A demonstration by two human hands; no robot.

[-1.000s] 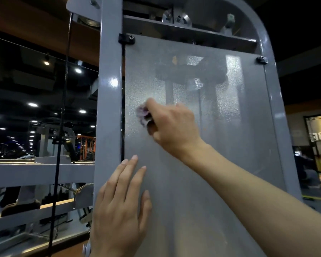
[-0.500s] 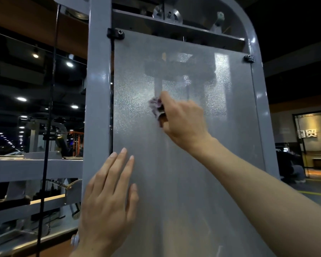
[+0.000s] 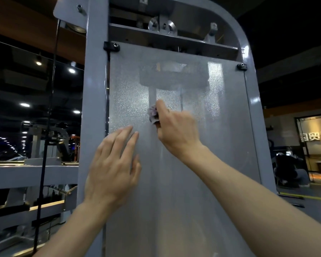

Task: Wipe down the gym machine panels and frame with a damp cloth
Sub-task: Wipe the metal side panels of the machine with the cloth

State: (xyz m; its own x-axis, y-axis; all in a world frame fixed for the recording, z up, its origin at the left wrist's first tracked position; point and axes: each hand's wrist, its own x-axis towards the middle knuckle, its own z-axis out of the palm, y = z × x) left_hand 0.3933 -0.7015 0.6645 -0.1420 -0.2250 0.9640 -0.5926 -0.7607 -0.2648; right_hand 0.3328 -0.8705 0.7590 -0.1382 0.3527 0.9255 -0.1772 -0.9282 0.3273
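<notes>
Hands, right hand (image 3: 176, 130) gripping crumpled cloth (image 3: 153, 114), speckled panel (image 3: 220, 145)

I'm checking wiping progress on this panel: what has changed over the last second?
The right hand, gripping the cloth, slid rightward across the panel, from near its left edge to about mid-width. The grip on the cloth is unchanged. The left hand stays flat on the panel's lower left.

Indoor gym, grey weight-machine frame (image 3: 95, 108) with frosted panel (image 3: 202, 182) near, more exercise machines (image 3: 44, 138) far left, ceiling spotlights (image 3: 72, 70)
</notes>
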